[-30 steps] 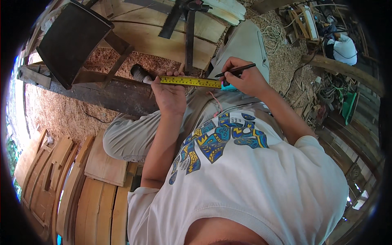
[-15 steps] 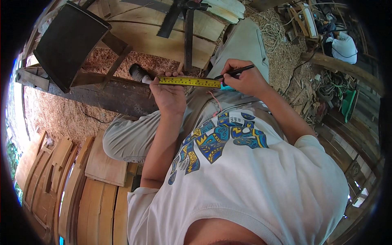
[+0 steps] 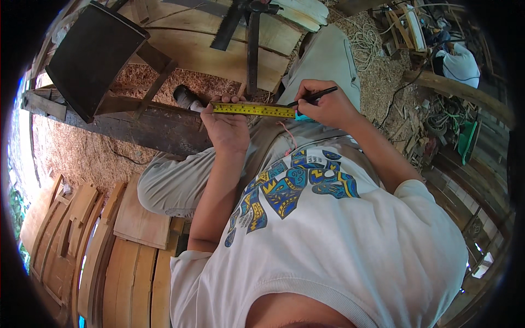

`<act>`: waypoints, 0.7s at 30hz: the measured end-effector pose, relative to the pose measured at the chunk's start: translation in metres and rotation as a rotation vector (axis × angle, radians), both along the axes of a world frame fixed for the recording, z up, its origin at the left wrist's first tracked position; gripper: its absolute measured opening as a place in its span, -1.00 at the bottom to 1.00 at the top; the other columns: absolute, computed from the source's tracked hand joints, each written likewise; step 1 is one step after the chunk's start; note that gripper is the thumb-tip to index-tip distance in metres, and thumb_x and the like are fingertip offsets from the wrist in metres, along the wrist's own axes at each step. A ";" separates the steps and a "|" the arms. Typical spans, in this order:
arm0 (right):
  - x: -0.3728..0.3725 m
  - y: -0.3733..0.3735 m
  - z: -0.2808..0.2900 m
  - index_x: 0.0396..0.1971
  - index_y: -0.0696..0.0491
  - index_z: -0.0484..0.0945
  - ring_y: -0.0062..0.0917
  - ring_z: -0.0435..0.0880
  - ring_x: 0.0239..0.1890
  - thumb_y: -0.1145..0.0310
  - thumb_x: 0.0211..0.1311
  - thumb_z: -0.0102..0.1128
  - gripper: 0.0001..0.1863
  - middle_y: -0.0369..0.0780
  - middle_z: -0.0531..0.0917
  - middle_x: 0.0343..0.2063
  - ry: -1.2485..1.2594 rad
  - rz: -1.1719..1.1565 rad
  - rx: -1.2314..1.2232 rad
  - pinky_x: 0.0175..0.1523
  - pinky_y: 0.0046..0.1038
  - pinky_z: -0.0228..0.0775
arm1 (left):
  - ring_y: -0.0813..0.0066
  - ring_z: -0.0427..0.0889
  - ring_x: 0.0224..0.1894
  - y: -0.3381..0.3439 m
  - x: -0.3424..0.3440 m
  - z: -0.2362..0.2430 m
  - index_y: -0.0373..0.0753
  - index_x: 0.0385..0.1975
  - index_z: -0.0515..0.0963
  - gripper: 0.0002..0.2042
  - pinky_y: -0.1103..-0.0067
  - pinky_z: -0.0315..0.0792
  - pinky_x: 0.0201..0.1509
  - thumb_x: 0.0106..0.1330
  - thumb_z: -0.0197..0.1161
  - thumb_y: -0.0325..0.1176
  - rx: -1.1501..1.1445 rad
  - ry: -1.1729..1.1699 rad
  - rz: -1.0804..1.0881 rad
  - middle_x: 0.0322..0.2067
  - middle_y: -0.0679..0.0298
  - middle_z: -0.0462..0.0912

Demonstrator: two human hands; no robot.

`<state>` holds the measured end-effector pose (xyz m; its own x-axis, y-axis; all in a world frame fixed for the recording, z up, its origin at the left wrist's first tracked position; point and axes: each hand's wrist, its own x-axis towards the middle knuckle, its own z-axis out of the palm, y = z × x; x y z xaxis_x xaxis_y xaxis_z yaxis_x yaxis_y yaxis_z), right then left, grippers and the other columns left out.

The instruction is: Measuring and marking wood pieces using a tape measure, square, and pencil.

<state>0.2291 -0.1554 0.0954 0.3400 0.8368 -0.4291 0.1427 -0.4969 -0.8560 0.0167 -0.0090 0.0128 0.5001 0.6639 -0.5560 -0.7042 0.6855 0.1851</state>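
Observation:
A yellow tape measure blade [image 3: 254, 110] stretches nearly level between my two hands, above my lap. My left hand [image 3: 227, 129] is closed on its left end, palm up, with the fingertips curled over the far edge. Along that far edge runs a thin brownish strip, mostly hidden, whose kind I cannot make out. My right hand [image 3: 330, 107] pinches a black pen [image 3: 318, 95], its tip down at the blade's right end. Under the same hand shows a bit of the teal tape case [image 3: 301, 116], the rest covered by the fingers.
A dark plank [image 3: 147, 128] lies left of my knee, beside a dark board on wooden legs [image 3: 95, 57]. Beyond my hands are a handsaw [image 3: 228, 27], a hammer [image 3: 252, 49] and pale boards [image 3: 191, 52]. Cut wooden pieces [image 3: 126, 273] stand lower left. Rope [image 3: 365, 44] lies upper right.
The pen in my right hand has tilted slightly, its top end shifting a little left. My left hand and the tape measure stay almost where they were.

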 end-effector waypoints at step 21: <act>0.002 0.003 0.000 -0.28 0.22 0.60 -0.67 0.75 -0.28 0.55 0.30 0.28 -0.93 -0.23 0.78 -0.37 -0.061 0.090 -0.028 -0.13 -0.56 0.58 | 0.22 0.52 -0.14 0.000 -0.001 -0.003 -0.18 -0.13 0.39 -0.81 0.20 0.46 0.27 0.58 -0.08 -0.22 -0.010 0.006 -0.005 -0.23 0.19 0.53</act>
<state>0.2310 -0.1528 0.0951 0.2897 0.8532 -0.4338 0.2392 -0.5034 -0.8303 0.0155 -0.0086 0.0096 0.5000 0.6559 -0.5655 -0.6998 0.6907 0.1824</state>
